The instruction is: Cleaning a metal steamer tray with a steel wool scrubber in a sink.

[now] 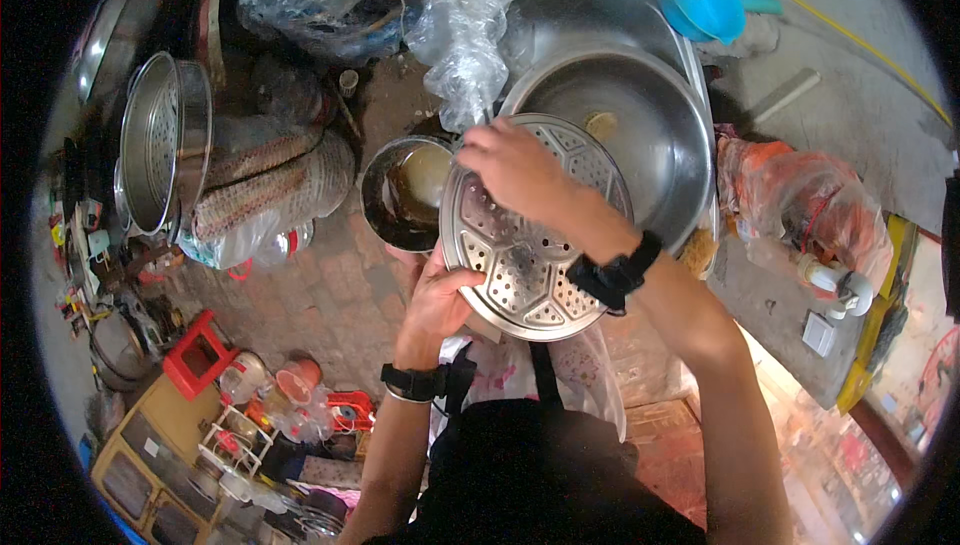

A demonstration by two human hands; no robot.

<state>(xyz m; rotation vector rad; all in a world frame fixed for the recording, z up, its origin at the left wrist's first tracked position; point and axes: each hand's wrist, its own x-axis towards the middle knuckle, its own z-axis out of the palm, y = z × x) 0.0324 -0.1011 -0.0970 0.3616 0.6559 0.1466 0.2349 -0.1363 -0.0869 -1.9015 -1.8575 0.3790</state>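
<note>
A round perforated metal steamer tray (pixel 517 267) is held tilted in front of my body. My left hand (pixel 442 301) grips its near-left rim, with the thumb on the upper face. Across the tray's far side reaches my right hand (pixel 517 170), its fingers bent near the rim. Whether the right hand holds anything is hidden beneath it. Behind the tray, a wide stainless steel basin (pixel 660 140) sits inside the metal sink (pixel 570 12). A small tan clump (pixel 600 125) lies in that basin. Left of the tray is a dark pot (pixel 382 196) containing cloudy liquid.
Crumpled clear plastic (pixel 465 42) hangs over the sink's left edge. A blue plastic dipper (pixel 701 1) rests at the sink's far right corner. On the left stands a metal steamer pot (pixel 150 144) on its side. A red stool (pixel 199 354) stands at lower left.
</note>
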